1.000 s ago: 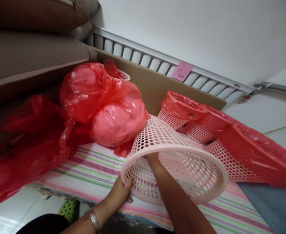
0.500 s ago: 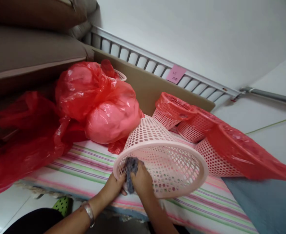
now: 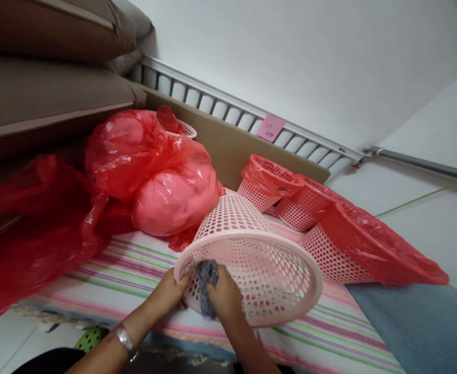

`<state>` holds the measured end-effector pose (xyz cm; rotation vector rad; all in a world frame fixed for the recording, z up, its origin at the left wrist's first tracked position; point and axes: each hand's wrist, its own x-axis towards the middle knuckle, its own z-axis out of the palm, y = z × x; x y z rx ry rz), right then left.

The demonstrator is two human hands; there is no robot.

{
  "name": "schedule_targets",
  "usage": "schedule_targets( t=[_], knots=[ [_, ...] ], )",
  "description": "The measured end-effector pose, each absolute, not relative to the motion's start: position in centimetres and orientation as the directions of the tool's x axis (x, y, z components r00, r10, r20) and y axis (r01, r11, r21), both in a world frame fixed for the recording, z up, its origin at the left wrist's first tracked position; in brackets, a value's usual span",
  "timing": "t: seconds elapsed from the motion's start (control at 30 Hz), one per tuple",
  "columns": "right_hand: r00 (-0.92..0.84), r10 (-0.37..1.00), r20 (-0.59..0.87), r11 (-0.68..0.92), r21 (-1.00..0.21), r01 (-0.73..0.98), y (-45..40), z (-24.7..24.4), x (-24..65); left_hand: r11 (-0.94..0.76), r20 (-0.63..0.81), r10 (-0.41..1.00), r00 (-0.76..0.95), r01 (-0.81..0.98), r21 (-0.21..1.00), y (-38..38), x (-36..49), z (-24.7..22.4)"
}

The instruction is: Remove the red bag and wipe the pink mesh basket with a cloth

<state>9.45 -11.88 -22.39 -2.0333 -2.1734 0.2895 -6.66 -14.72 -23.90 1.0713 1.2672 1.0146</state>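
Observation:
A pale pink perforated plastic basket lies on its side, its round mouth turned toward me. My left hand grips the rim at the lower left, thumb on the inside and fingers partly hidden behind it. Just inside that rim, my right hand is closed on a grey cloth, pressing it near the wall. The basket's narrow end points away, close to the stuffed red plastic bags.
Filled red plastic bags are heaped at left on a striped bedsheet. To the right stand several pink baskets lined with red bags. Behind are a beige board and a railing with a pink note. Brown cushions sit upper left.
My left hand has shifted a little up and left along the rim. The cloth and right hand remain at the inner left side of the basket; the view has shifted slightly.

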Motion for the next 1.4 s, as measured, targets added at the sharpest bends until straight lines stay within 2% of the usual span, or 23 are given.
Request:
schedule_targets(
  t=[0.13,0.23,0.43,0.57,0.73,0.9,1.03,1.23,1.4],
  knots=[
    [-0.027,0.999,0.035,0.034,-0.234,0.972,-4.7,-22.7,8.9,0.232,-0.234,0.969,0.084,0.029,0.972,-14.8,-6.7,-23.9],
    [-0.057,0.992,0.113,0.086,-0.272,0.958,0.1,-22.5,8.6,0.244,-0.245,0.961,0.132,0.024,0.969,-14.9,-6.7,-23.8],
    [-0.118,0.977,0.177,0.168,-0.298,0.94,3.1,-22.3,8.7,0.263,-0.258,0.951,0.171,-0.008,0.965,-15.2,-5.7,-24.2],
    [-0.136,0.986,0.095,0.156,-0.241,0.958,0.1,-22.2,9.2,0.265,-0.262,0.959,0.112,-0.02,0.964,-15.4,-4.8,-25.0],
    [-0.163,0.985,-0.057,0.153,-0.151,0.977,-9.0,-22.1,9.7,0.258,-0.251,0.963,0.098,-0.066,0.964,-15.4,-4.5,-25.6],
    [-0.206,0.974,-0.097,0.194,-0.117,0.974,-17.2,-22.2,10.2,0.259,-0.247,0.965,0.09,-0.167,0.951,-15.7,-4.7,-25.6],
    [-0.181,0.98,-0.087,0.17,-0.128,0.977,-18.8,-22.2,10.4,0.225,-0.209,0.973,0.097,-0.205,0.952,-16.0,-4.7,-25.1],
    [-0.068,0.998,-0.013,0.065,-0.156,0.986,-12.0,-22.1,9.8,0.235,-0.228,0.97,0.081,-0.102,0.967,-15.6,-4.8,-24.9],
    [-0.014,0.999,0.034,0.02,-0.175,0.984,-3.3,-22.3,8.8,0.238,-0.224,0.966,0.132,-0.099,0.966,-15.4,-5.1,-25.3]
  ],
)
